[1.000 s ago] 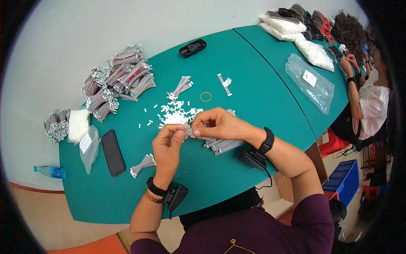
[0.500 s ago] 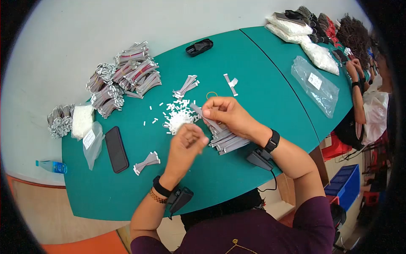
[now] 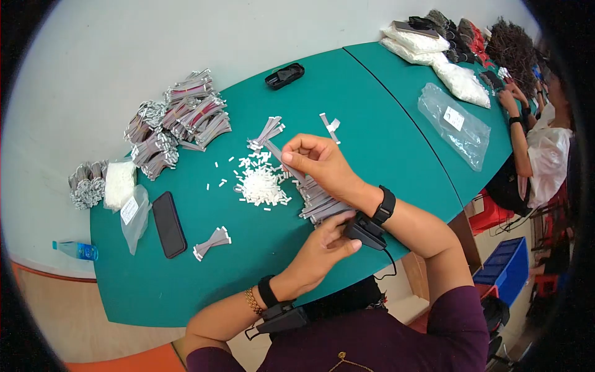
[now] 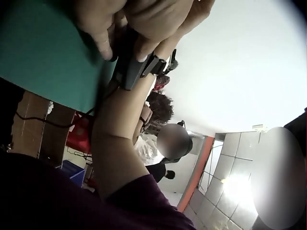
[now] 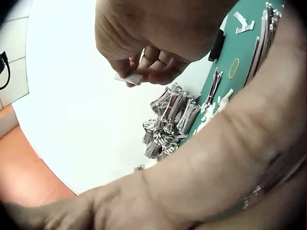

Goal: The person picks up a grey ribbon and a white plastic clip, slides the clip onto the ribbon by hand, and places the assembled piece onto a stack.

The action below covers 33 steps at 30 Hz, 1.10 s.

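Observation:
My right hand pinches a flat grey ribbon cable between thumb and fingers, above a pile of small white plastic pieces. In the right wrist view the white end of the held cable sticks out past the fingertips. Under the right forearm lies a stack of grey ribbon cables. My left hand reaches beneath the right wrist, beside the black wrist camera, with thumb and fingers apart. Its fingertips are partly hidden near the stack's end.
Bundled cables are heaped at the back left. Two smaller bundles, a phone, a bagged white packet and a black case lie on the green table. A water bottle is at far left; another person sits at right.
My left hand has left the ribbon cable, moving right and toward me to beneath the right wrist. The right hand keeps the cable and has shifted slightly left over the white pile.

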Available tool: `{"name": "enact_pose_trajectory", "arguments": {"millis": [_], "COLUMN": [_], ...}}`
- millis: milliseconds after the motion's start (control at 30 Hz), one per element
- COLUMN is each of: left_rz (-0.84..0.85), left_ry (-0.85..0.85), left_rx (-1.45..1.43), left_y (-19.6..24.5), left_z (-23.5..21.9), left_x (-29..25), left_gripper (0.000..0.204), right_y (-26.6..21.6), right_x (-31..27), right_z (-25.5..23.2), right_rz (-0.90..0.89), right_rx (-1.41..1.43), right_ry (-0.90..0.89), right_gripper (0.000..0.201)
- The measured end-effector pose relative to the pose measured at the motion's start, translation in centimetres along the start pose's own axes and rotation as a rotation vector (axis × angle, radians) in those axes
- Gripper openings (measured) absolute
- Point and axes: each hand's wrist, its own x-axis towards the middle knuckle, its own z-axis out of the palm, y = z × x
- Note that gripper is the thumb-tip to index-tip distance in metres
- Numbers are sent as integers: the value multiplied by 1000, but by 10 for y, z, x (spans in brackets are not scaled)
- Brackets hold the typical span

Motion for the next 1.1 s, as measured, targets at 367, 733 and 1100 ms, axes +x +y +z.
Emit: {"name": "enact_pose_trajectory", "arguments": {"millis": [367,733,1100], "left_rz": [47,122,199], "left_ry": [118,142,120], "left_rx": [-34,-48,-19], "left_y": [-6,-9,-7], "left_z": [10,11,10], "left_x": [-2,-4,-3], "left_gripper": [52,52,56], "right_y": [2,-1,-7], "right_x": [-1,0,6], "right_z": [5,6,12], "right_rz": [-307,-717,-911], "right_rx": [-379,-779,-954], "right_ry": [72,17,-15], "right_gripper": [11,10,11]}}
